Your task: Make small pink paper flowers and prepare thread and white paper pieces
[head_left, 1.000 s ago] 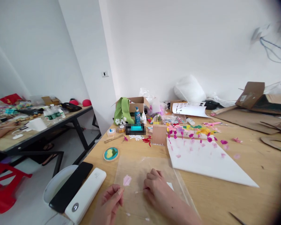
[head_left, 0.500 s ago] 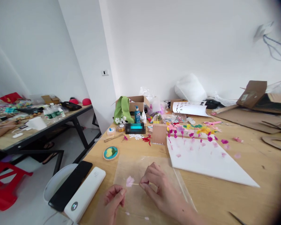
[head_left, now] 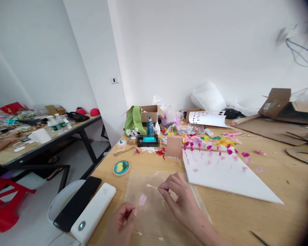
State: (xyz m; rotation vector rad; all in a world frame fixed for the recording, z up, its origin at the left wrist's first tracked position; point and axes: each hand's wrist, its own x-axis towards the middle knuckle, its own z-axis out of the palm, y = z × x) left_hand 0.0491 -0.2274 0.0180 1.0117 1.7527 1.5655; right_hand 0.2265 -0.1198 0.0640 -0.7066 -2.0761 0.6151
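My left hand (head_left: 124,218) is closed in a pinch above the clear plastic sheet (head_left: 154,218), with a pale pink flower (head_left: 142,199) at its fingertips. My right hand (head_left: 175,194) pinches a thin cotton swab, whose white tip (head_left: 149,186) points left, up and away from the flower. Another swab (head_left: 150,235) lies low on the sheet. A small yellow piece (head_left: 163,203) shows beside my right hand.
A white board (head_left: 228,177) with pink petals lies to the right. At the left edge are a white power bank (head_left: 93,212) and a black phone (head_left: 78,201). Behind stand a round embroidered piece (head_left: 121,167), a blue pump bottle (head_left: 150,126) and colourful flowers (head_left: 210,141).
My right hand has moved slightly up and right, drawing the swab away from the pink flower, and its white tip now shows. My left hand has barely shifted.
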